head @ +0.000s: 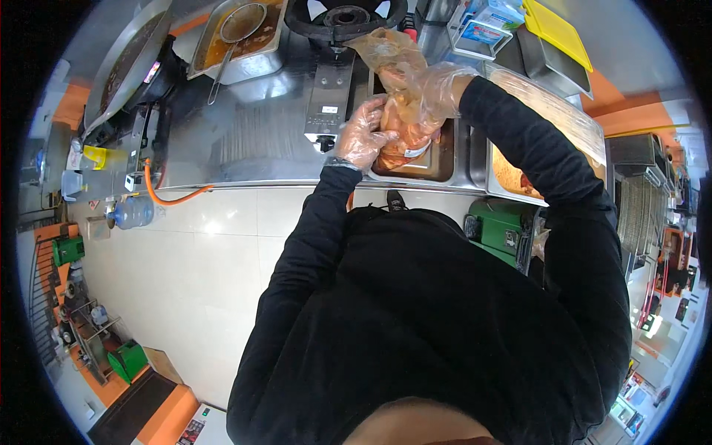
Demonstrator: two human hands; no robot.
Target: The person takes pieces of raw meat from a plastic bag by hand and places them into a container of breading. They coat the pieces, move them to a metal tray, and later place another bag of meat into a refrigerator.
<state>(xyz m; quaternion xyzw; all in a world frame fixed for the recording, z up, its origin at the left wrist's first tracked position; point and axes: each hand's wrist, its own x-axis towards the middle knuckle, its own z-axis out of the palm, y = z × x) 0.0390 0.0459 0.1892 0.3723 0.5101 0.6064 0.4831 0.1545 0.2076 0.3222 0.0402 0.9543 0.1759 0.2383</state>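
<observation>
A clear plastic bag of orange-red marinated raw meat [406, 133] is tilted over a deep steel pan [446, 158] set in the counter. My left hand [360, 136], in a clear plastic glove, grips the bag's left side, thumb across its front. On the upper right side, my right hand [442, 89] clutches the bag, also gloved; its fingers are partly hidden by crumpled plastic. The bag's loose, smeared end points up and to the left. A white label [417, 150] shows on the lower part of the bag. Most of the pan's inside is covered by the bag.
Right of the pan, a steel tray of breading [505, 161] is partly under plastic wrap. A gas burner [346, 19] stands behind. Further left are a strainer [243, 23] over a pan of brown liquid [214, 53] and a large wok [125, 61]. An orange hose [161, 197] hangs off the counter.
</observation>
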